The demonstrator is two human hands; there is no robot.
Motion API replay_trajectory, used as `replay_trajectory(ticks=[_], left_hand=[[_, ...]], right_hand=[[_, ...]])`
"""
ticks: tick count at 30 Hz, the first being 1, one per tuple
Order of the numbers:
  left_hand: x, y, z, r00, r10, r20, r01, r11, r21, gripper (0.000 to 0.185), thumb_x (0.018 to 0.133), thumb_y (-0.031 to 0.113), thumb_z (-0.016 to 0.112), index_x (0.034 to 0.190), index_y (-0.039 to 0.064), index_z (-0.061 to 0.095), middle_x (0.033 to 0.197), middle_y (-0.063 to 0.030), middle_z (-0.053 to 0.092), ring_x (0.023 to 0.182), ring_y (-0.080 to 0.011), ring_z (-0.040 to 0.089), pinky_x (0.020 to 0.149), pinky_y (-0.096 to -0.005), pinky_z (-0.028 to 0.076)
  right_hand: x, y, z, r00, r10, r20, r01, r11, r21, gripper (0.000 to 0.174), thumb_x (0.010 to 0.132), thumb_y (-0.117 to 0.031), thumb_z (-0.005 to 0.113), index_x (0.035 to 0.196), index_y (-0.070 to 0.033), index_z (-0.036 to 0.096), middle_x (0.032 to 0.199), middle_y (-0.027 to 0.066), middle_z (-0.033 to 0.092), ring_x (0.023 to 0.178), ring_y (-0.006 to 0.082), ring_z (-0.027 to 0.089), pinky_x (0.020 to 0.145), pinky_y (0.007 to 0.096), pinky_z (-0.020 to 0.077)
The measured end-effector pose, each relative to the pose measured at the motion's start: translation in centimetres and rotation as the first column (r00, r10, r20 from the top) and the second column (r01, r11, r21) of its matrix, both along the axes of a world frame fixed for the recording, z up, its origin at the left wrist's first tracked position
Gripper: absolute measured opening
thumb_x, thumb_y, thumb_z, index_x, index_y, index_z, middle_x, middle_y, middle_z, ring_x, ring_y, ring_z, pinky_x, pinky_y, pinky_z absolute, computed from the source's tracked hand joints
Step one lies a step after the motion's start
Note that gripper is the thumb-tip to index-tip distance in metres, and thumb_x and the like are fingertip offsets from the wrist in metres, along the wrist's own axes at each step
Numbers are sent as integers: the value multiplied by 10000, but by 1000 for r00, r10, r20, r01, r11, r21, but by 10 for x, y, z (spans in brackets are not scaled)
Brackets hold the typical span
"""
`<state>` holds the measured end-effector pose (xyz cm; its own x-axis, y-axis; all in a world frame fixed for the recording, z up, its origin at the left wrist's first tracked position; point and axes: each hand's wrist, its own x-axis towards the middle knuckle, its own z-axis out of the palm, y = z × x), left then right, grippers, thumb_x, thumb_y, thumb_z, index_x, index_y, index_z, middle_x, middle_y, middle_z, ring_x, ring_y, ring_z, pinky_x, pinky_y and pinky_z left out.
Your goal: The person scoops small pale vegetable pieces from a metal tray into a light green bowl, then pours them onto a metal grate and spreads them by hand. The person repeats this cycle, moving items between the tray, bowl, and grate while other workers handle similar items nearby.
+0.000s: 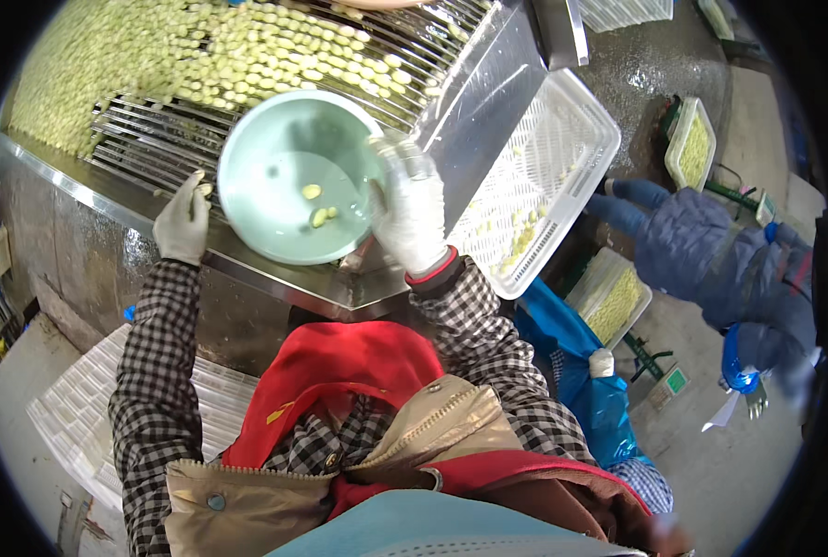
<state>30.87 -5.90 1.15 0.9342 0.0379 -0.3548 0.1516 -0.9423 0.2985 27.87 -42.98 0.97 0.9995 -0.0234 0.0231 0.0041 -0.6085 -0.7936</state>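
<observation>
A pale green plastic basin [260, 202] rests at the near edge of the metal-bar sorting table. Several yellow-green bean-like pieces [320, 217] lie on its bottom in what looks like shallow water. My right hand [412, 209], in a white glove, overlaps the basin's right rim with the thumb over the inside. It is blurred, so I cannot tell whether it grips the rim. My left hand [185, 219], also white-gloved, is left of the basin over the bars [152, 132], fingertips drawn together. A small pale piece shows at those fingertips; whether it is held is unclear.
Many pale green pieces [107, 76] cover the table's far left. A metal chute [487, 139] slopes beside a white perforated crate [598, 132] holding a few pieces. At right are a person in blue [699, 244], filled crates [612, 306] and a scale [668, 386]. Stacked white trays [79, 418] stand lower left.
</observation>
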Motion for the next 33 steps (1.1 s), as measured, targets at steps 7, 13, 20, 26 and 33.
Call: replay_trajectory(ticks=[7,13,20,26,33], left_hand=[[-3,3,-5,988,-21,155,15,999,39,283,1008,212,598,1251,163,733,1079,-128,765,968,-300,746,835,-391,591],[-3,9,8,992,-6,124,6,1000,-3,321,1019,223,574,1314,170,692,1133,-112,755,985,-311,736,858,-414,583],[0,4,16,999,20,45,-21,1000,22,325,1024,265,558,1316,222,692,1073,-142,752,943,-331,732,835,-450,579],[-1,8,15,999,24,47,-25,1000,9,318,1009,259,565,1295,219,697,1103,-126,749,949,-342,727,843,-452,580],[-5,10,18,997,25,79,-23,999,-32,312,997,262,590,1286,206,692,1087,-127,752,928,-337,732,811,-454,587]], right_hand=[[8,37,-34,890,11,-456,90,976,199,469,963,-278,708,1334,-9,610,1064,271,719,1043,448,693,908,479,544],[98,31,-75,971,-159,-181,147,986,-78,196,919,-192,734,1059,-56,714,892,176,719,829,360,707,781,433,563],[132,32,-100,923,138,-358,-330,763,-556,207,962,-218,582,1060,-89,711,972,145,752,882,340,733,781,446,568],[101,29,-36,918,-76,-389,256,863,435,164,903,-150,717,1019,-36,735,842,131,750,765,167,715,742,302,571],[164,59,-48,994,-21,-107,14,998,-61,270,934,-225,722,1149,-64,744,1005,207,750,922,371,730,833,442,573]])
